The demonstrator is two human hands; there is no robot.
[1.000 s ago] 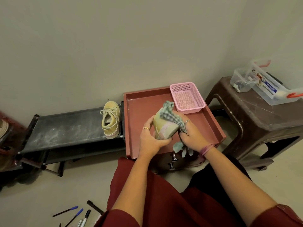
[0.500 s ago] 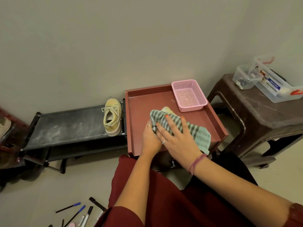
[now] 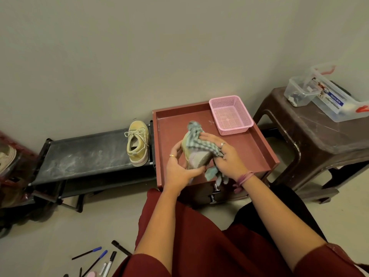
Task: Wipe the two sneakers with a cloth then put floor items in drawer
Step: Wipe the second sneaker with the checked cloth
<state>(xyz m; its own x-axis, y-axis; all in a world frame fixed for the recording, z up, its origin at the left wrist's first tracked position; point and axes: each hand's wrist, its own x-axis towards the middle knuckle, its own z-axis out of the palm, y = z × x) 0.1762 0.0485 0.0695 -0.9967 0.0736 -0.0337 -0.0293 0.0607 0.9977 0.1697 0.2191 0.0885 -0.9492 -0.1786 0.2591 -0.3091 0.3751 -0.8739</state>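
Yellow-green sneaker [image 3: 194,156], held above the near edge of the red tray [image 3: 259,144]. Left hand [image 3: 179,168] grips its heel end; right hand [image 3: 225,156] presses the checked cloth [image 3: 199,140] over the upper, fingers curled round the fabric. Second sneaker [image 3: 138,143] rests at the black rack's [image 3: 83,156] right end. Canvas likely yields; grasp the firmer sole (light, probably).

Held sneaker [image 3: 196,156]: upper largely covered by checked cloth [image 3: 197,142] and both hands. Pens [image 3: 95,258] at 7 o'clock are cut by the bottom edge. Shoe [image 3: 7,158] at 9 o'clock is cropped by the left edge. Clear box [image 3: 301,92] contents at 2 o'clock cannot be identified.
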